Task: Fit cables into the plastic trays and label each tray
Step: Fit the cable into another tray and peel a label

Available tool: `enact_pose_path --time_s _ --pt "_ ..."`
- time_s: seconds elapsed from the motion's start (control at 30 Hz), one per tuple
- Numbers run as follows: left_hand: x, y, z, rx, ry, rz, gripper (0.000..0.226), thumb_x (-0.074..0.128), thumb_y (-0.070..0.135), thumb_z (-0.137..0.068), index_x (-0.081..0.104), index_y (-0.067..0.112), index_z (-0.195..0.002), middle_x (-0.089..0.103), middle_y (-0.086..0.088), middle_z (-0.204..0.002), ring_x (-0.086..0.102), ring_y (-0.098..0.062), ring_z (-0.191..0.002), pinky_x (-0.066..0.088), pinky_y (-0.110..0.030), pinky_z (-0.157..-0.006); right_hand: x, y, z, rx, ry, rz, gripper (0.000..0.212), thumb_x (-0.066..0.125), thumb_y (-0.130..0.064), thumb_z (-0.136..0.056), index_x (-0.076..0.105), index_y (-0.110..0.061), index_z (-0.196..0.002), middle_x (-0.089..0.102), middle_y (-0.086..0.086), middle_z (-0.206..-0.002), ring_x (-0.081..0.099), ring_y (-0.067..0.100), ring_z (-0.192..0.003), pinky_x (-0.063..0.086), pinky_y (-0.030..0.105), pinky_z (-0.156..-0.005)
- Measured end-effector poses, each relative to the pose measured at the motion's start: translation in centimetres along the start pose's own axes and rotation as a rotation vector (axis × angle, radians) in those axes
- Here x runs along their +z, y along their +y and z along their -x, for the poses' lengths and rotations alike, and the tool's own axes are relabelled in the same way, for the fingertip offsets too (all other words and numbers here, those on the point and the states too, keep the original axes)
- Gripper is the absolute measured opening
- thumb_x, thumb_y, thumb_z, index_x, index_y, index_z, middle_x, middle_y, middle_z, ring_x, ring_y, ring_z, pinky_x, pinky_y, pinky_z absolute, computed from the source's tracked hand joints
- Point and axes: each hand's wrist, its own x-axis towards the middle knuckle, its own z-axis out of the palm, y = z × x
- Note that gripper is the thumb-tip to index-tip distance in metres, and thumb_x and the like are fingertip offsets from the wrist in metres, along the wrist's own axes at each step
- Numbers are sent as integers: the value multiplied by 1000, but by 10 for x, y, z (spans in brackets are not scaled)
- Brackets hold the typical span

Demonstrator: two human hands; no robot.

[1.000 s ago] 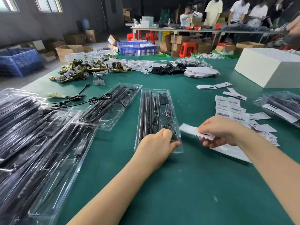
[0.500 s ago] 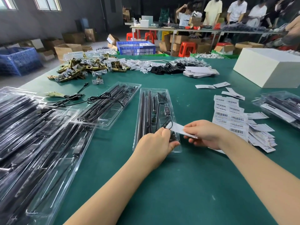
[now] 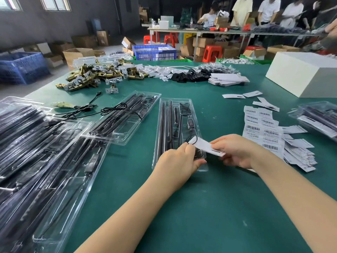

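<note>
Since a second ago, we are bringing the white card [image 3: 207,146] from beside the tray [image 3: 178,132] to above its near end. Our right hand [image 3: 235,150] is pinching it; our left hand [image 3: 177,159] is gripping the tray, which is holding black rods and cables [image 3: 182,114].

Brass hardware [image 3: 98,75] heaped far left; white box [image 3: 302,73], perhaps foam, right.

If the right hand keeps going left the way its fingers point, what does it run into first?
Most likely the left hand, just beyond the white card that both pinch over the clear tray; depth is hard to judge.
</note>
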Motion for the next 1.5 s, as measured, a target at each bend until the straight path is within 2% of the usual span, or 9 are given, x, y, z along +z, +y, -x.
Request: enact_pose_path --time_s 0.2,0.3,0.53,0.6,0.7,0.93,1.17,1.37,1.5 --pt "0 -1 0 17 17 -33 56 20 57 -97 43 15 -125 54 -1 -117 62 -29 -94 43 -37 -73 -23 4 1 -12 98 -68 20 52 0 -90 69 -10 -93 58 3 -61 46 12 -46 37 20 -43" --pt "-1 -1 1 23 29 -15 53 23 56 -99 45 13 -120 54 -2 -113 62 -30 -91 42 -37 -70 -19 5 -1 16 93 -166 16 53 -2 -93 67 -10 -94 60 4 -65 47 13 -48 37 22 -45" --pt "-5 -1 4 16 57 63 46 21 50 -101 44 11 -110 55 -5 -105 60 -34 -83 30 -36 -61 -11 11 -2 38 88 -189 14 53 -1 -94 65 -8 -94 60 6 -67 50 14 -50 39 21 -43" --pt "-5 -2 3 16 57 86 44 21 48 -102 44 11 -110 56 -5 -106 60 -35 -84 31 -37 -62 -13 14 -1 29 60 -199 13 55 -1 -93 66 -8 -94 60 4 -61 50 13 -48 39 21 -42" --pt "-5 -2 3 20 66 105 45 22 47 -103 46 11 -114 58 -5 -108 60 -36 -85 33 -38 -63 -15 15 4 2 -35 -159 12 56 -1 -93 67 -7 -96 59 1 -54 49 10 -43 40 20 -39" --pt "-6 -2 4 13 80 94 42 22 48 -102 44 12 -106 56 -4 -96 59 -34 -79 29 -36 -59 -7 10 2 -42 -170 -48 14 58 -8 -95 67 -8 -105 54 0 -63 48 8 -46 40 18 -42" --pt "-5 -1 5 24 82 116 45 22 48 -102 46 11 -111 56 -5 -101 59 -34 -80 32 -36 -60 -19 7 8 -86 -261 136 14 59 -10 -94 72 -15 -96 55 0 -66 45 10 -48 38 19 -45" --pt "-6 0 5 26 92 93 44 24 47 -103 46 10 -111 56 -6 -102 60 -34 -81 29 -37 -59 -12 5 4 -157 -191 100 14 58 -13 -96 70 -17 -102 54 -9 -51 46 6 -43 35 16 -41" --pt "-6 0 5 24 94 117 43 25 47 -103 46 10 -108 57 -6 -101 60 -35 -80 31 -37 -59 -4 5 -1 -178 -159 71 13 58 -13 -96 70 -18 -97 56 -8 -56 46 5 -45 37 18 -46"
